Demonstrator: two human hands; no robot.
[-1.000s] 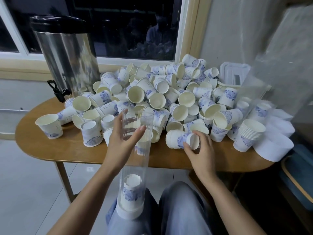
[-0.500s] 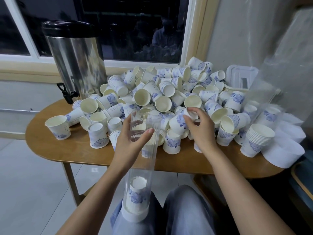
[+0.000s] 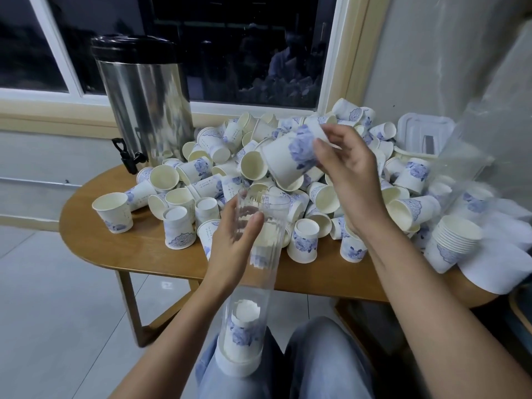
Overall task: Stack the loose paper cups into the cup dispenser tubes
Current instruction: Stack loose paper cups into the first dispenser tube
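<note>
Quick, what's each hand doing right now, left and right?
The left hand grips the clear dispenser tube.
The right hand holds a paper cup near its base.

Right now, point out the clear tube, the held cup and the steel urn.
clear tube (image 3: 252,283), head view, bare middle wall
held cup (image 3: 283,160), head view, white side wall
steel urn (image 3: 144,110), head view, shiny metal body

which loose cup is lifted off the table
The blue-flowered cup the right hand grips by its base, held above the pile with its mouth tilted down. The rest lie on the table or sit in the tube the left hand holds.
</note>
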